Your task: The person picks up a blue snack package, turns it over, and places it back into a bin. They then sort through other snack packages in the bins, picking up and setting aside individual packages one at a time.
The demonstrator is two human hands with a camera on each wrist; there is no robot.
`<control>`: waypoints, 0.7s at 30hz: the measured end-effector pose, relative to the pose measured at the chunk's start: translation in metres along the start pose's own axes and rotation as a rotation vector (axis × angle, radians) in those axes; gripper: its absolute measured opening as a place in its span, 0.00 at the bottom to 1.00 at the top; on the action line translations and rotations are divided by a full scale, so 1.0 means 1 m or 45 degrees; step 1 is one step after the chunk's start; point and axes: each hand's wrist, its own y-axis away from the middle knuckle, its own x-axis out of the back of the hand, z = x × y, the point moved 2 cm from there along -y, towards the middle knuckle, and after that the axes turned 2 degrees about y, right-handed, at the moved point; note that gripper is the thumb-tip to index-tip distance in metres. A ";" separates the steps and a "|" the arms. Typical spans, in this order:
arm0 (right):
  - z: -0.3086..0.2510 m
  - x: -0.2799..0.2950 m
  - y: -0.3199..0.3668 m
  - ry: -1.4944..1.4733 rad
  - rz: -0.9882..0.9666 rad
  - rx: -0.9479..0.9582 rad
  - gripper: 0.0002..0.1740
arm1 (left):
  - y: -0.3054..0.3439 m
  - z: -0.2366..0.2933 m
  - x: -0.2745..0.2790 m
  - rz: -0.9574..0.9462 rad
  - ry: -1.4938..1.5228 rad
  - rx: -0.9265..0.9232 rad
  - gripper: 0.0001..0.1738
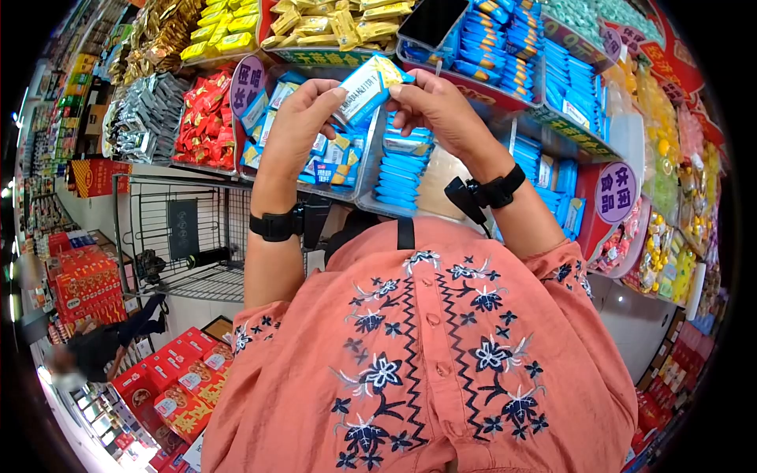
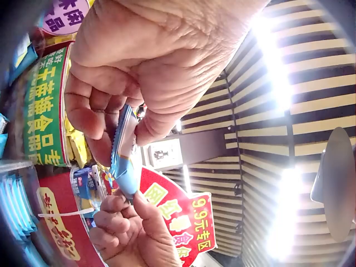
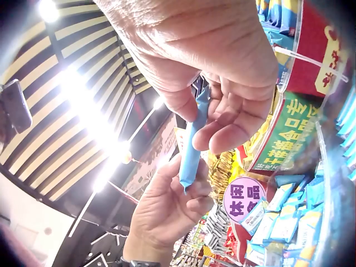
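A blue-and-white snack packet with printed lettering and a yellow patch is held up between both hands, over the snack bins. My left hand pinches its left end between thumb and curled fingers. The opposite end is pinched by my right hand. Seen edge-on in the left wrist view, the packet is slim with a crimped end. Right below it lie a bin of mixed blue packets and a bin with a neat stack of blue packets.
Red-wrapped sweets and silver packets fill bins at the left. A black phone-like slab lies on the bins at the back. A wire shopping cart stands at my left, with a person farther off.
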 end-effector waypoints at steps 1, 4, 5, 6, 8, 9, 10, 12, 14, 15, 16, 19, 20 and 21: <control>0.000 0.000 0.000 -0.002 -0.005 0.001 0.20 | 0.000 0.001 -0.001 0.008 0.003 -0.007 0.15; 0.000 0.001 0.003 -0.002 -0.018 0.000 0.20 | 0.001 0.002 -0.001 -0.010 -0.018 -0.018 0.15; 0.000 0.001 0.004 0.001 -0.021 -0.003 0.20 | 0.002 0.003 -0.002 -0.006 -0.026 -0.023 0.15; 0.000 0.001 0.005 0.005 -0.024 -0.006 0.20 | 0.002 0.003 -0.003 -0.002 -0.033 -0.028 0.15; 0.001 0.002 0.005 0.007 -0.027 -0.011 0.20 | 0.004 0.005 -0.005 0.003 -0.050 -0.040 0.15; 0.001 0.002 0.006 0.008 -0.029 -0.014 0.20 | 0.005 0.007 -0.006 0.003 -0.059 -0.046 0.15; 0.001 0.003 0.007 0.006 -0.033 -0.016 0.20 | 0.005 0.007 -0.006 0.003 -0.068 -0.051 0.15; 0.002 0.004 0.007 0.003 -0.043 -0.019 0.19 | 0.005 0.007 -0.007 0.003 -0.069 -0.050 0.15; 0.004 0.005 0.008 0.010 -0.044 -0.026 0.19 | 0.005 0.006 -0.008 -0.004 -0.075 -0.045 0.15; 0.004 0.006 0.009 0.014 -0.044 -0.030 0.20 | 0.005 0.006 -0.008 -0.010 -0.080 -0.041 0.15; 0.003 0.007 0.010 0.047 -0.040 -0.042 0.20 | 0.004 0.005 -0.008 -0.015 -0.085 -0.038 0.15; 0.002 0.011 0.013 0.144 -0.005 -0.047 0.21 | -0.001 -0.004 -0.007 -0.047 -0.114 -0.008 0.18; 0.006 0.015 0.011 0.175 0.023 -0.027 0.22 | -0.003 -0.008 -0.007 -0.056 -0.149 -0.005 0.18; 0.009 0.019 0.009 0.204 0.051 -0.006 0.23 | -0.005 -0.012 -0.007 -0.067 -0.184 -0.002 0.17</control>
